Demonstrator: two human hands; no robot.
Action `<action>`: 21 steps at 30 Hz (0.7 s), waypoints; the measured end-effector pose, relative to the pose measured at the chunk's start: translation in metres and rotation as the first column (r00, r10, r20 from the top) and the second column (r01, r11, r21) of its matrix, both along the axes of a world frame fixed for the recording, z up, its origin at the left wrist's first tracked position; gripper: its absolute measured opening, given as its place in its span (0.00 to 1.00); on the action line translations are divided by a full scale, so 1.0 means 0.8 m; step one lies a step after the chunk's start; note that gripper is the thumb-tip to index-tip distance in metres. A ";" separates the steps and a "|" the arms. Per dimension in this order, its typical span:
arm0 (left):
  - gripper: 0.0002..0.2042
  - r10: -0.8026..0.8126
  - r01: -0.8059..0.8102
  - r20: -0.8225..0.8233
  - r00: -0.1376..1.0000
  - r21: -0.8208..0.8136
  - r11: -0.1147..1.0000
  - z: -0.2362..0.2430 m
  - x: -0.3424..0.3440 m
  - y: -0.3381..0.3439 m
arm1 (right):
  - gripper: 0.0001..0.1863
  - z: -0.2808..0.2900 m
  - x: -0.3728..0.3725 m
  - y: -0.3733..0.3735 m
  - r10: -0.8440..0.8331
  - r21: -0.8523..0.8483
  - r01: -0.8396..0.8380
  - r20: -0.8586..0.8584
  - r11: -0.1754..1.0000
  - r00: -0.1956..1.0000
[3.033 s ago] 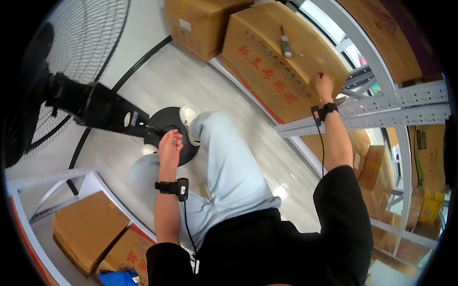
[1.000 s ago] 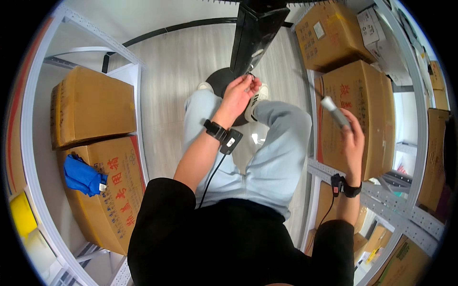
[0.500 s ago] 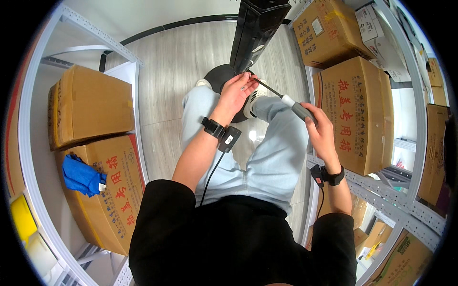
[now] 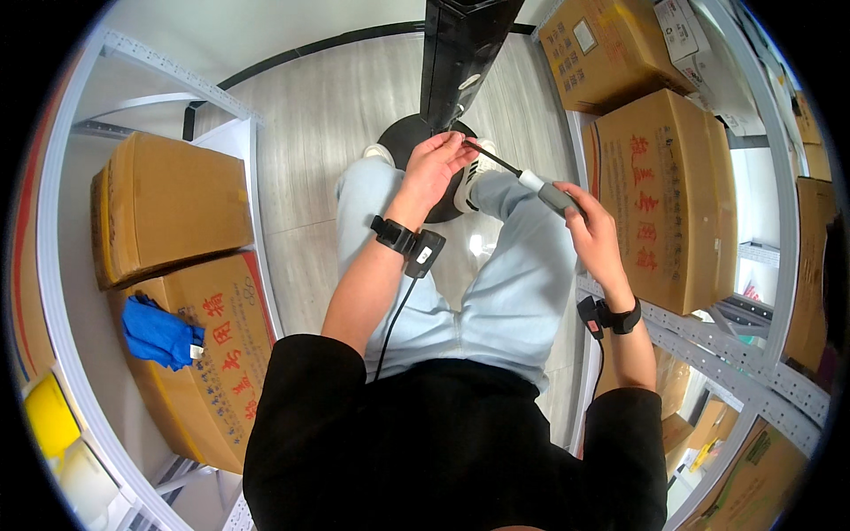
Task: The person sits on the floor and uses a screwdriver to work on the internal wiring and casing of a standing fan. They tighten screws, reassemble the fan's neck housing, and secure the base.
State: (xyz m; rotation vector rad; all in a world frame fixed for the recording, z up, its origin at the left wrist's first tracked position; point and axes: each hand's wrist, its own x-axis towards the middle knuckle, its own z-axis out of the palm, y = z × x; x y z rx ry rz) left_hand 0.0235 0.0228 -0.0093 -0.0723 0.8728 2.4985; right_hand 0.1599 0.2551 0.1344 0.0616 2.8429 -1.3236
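Observation:
My left hand (image 4: 440,165) is closed at the foot of the black fan post (image 4: 456,66), its thumb and fingertips pinched around something small that I cannot make out. My right hand (image 4: 591,230) grips the grey and white handle of a screwdriver (image 4: 558,196); its dark shaft slants up-left to my left fingertips, and its tip is hard to see there. The post stands on a round black base (image 4: 396,137) between my feet. Both wrists wear black straps with cabled devices (image 4: 425,254).
Metal shelving (image 4: 252,190) lines the left side, with cardboard boxes (image 4: 177,203), a blue cloth (image 4: 159,332) and a yellow item (image 4: 49,411). More boxes (image 4: 660,199) fill the right rack (image 4: 739,363). A white wall with dark skirting (image 4: 301,53) runs behind the post.
The view has turned, centring the post. The screwdriver, earlier lying on a right-hand box, is now in my right hand and has moved left to meet my left fingertips.

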 end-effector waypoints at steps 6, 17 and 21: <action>0.10 -0.041 0.047 0.060 0.997 -0.111 0.993 -0.003 -0.001 -0.007 | 0.17 -0.016 0.005 -0.007 0.078 0.079 -0.070 -0.102 0.994 0.992; 0.09 0.046 -0.029 0.073 0.996 -0.218 0.975 -0.021 -0.006 -0.010 | 0.21 -0.096 0.011 -0.024 0.004 -0.640 0.360 0.493 0.679 0.870; 0.13 0.044 -0.026 0.100 0.994 -0.176 0.984 -0.025 -0.003 -0.004 | 0.21 -0.109 0.015 -0.029 -0.029 -0.616 0.329 0.444 0.716 0.895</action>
